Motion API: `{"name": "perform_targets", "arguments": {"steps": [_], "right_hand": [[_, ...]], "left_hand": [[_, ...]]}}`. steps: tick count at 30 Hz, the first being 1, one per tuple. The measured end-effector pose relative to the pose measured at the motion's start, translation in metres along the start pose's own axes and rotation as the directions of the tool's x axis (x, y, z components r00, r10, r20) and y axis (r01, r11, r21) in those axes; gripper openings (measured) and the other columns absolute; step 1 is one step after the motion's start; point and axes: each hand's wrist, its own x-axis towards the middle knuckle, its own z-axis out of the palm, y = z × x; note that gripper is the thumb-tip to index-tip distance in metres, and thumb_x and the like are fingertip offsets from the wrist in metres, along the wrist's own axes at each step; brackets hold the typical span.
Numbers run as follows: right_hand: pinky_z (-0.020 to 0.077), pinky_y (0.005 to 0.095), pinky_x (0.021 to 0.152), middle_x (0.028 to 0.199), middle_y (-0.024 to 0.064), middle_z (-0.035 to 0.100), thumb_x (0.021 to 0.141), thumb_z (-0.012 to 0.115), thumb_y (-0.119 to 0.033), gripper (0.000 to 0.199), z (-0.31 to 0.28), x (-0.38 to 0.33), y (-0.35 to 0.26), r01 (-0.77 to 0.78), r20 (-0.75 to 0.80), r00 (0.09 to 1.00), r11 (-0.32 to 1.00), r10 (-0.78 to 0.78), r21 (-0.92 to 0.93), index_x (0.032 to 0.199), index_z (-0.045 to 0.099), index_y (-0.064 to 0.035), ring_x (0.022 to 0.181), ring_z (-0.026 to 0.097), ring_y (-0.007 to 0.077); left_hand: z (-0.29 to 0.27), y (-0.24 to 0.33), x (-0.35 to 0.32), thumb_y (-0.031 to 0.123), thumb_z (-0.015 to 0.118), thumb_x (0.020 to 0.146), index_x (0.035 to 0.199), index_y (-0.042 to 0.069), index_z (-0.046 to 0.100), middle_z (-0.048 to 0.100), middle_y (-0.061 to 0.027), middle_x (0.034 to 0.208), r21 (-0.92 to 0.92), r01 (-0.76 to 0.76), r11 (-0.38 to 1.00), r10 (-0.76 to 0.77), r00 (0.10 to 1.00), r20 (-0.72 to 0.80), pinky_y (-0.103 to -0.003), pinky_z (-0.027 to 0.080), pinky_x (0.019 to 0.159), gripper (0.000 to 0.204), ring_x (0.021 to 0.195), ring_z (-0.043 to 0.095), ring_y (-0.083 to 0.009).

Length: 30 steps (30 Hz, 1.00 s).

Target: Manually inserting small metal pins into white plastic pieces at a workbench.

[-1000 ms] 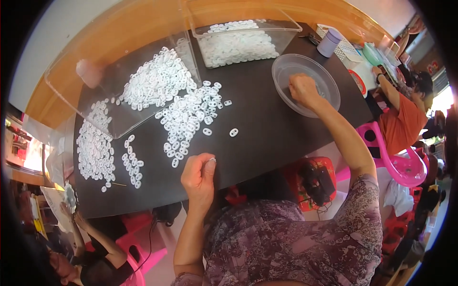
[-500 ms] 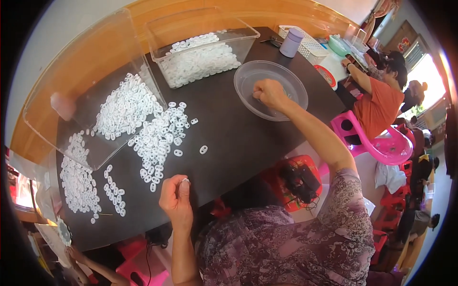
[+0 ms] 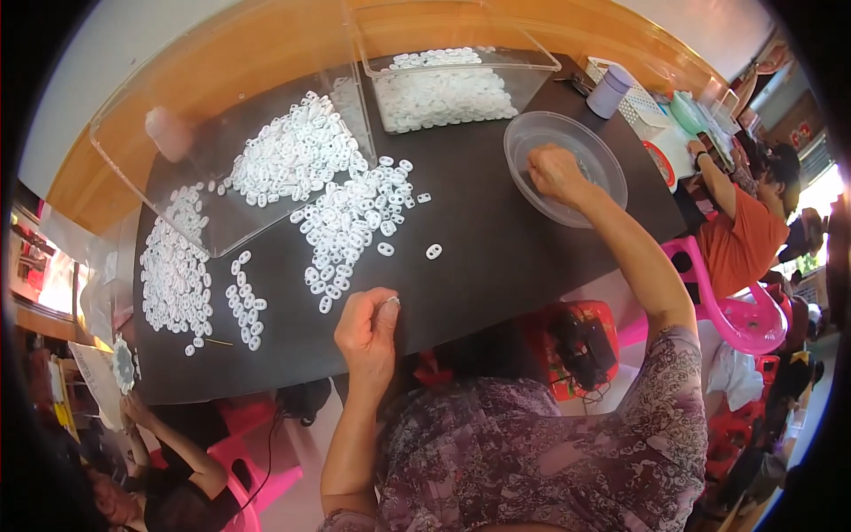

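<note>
Close to the table's near edge, my left hand [image 3: 365, 330] is closed in a pinch, with a small white plastic piece [image 3: 394, 301] just showing at the thumb tip. My right hand [image 3: 557, 172] is curled into a fist over the shallow clear bowl [image 3: 612, 191]; whatever its fingers hold is hidden. Between the hands lies one loose white oval two-holed piece [image 3: 433, 252]. A heap of the same pieces [image 3: 355, 217] spreads on the table beyond my left hand, at the mouth of a tipped clear bin [image 3: 217, 248] that holds more.
Another clear bin [image 3: 461, 64] full of white pieces stands at the back. More pieces [image 3: 177, 275] lie at the left, with a short row [image 3: 245, 301] beside them. A lilac bottle [image 3: 610, 92] and white basket [image 3: 638, 97] stand far right. Other people sit at both sides.
The view has turned, so the table sits further right in the picture. My left hand keeps its pinch and my right hand stays in the bowl. A person shows more at lower left.
</note>
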Motion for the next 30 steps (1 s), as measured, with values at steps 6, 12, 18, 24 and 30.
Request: {"name": "perform_targets", "arguments": {"steps": [6, 12, 18, 24, 30], "right_hand": [[0.0468, 0.0449, 0.066, 0.077, 0.0203, 0.062, 0.071, 0.054, -0.007, 0.007, -0.024, -0.009, -0.014, -0.109, 0.02, 0.994, 0.99, 0.108, 0.094, 0.073, 0.057, -0.0008, 0.075, 0.059, 0.0393], [0.0433, 0.0255, 0.059, 0.07, 0.0036, 0.059, 0.08, 0.064, -0.011, 0.01, -0.075, -0.017, -0.077, -0.347, 0.11, 0.932, 0.758, 0.346, 0.553, 0.083, 0.059, -0.0027, 0.065, 0.054, 0.0102], [0.042, 0.0203, 0.061, 0.074, -0.0025, 0.056, 0.079, 0.064, -0.001, 0.006, -0.06, -0.033, -0.175, -0.205, 0.196, 0.979, 0.336, 0.061, 0.919, 0.084, 0.064, -0.0026, 0.071, 0.051, 0.0034], [0.0403, 0.019, 0.056, 0.07, -0.0028, 0.055, 0.081, 0.063, -0.001, 0.005, -0.043, -0.045, -0.235, -0.194, 0.2, 0.975, 0.066, -0.099, 0.979, 0.086, 0.063, -0.0004, 0.065, 0.05, 0.0019], [0.0398, 0.0195, 0.055, 0.071, -0.0026, 0.056, 0.081, 0.064, -0.003, 0.006, -0.045, -0.047, -0.245, -0.29, 0.293, 0.95, 0.047, -0.106, 0.956, 0.086, 0.062, -0.001, 0.064, 0.049, 0.002]], "left_hand": [[-0.003, -0.005, -0.001, 0.013, 0.062, 0.088, 0.089, -0.001, 0.062, 0.055, -0.0031, 0.075, -0.088, 0.053, 0.995, -0.053, 0.999, -0.004, -0.023, 0.042, 0.063, 0.014, 0.068, 0.05, -0.0105], [-0.007, -0.002, 0.0, 0.011, 0.062, 0.088, 0.091, -0.001, 0.063, 0.06, 0.0003, 0.08, -0.277, 0.208, 0.938, -0.205, 0.978, 0.041, -0.021, 0.043, 0.069, 0.013, 0.073, 0.053, -0.0067], [-0.009, 0.014, -0.003, 0.01, 0.063, 0.087, 0.091, -0.001, 0.062, 0.061, -0.0021, 0.079, -0.406, 0.31, 0.86, -0.297, 0.95, 0.095, -0.02, 0.042, 0.065, 0.012, 0.07, 0.053, -0.0077], [-0.014, 0.034, -0.016, 0.013, 0.064, 0.087, 0.091, 0.0, 0.061, 0.061, -0.0025, 0.076, -0.494, 0.372, 0.786, -0.372, 0.923, 0.104, -0.019, 0.04, 0.058, 0.014, 0.064, 0.052, -0.0071], [-0.018, 0.034, -0.022, 0.014, 0.063, 0.088, 0.091, -0.001, 0.061, 0.06, -0.0021, 0.075, -0.508, 0.356, 0.784, -0.358, 0.928, 0.098, -0.018, 0.039, 0.058, 0.015, 0.065, 0.051, -0.0065]]}}
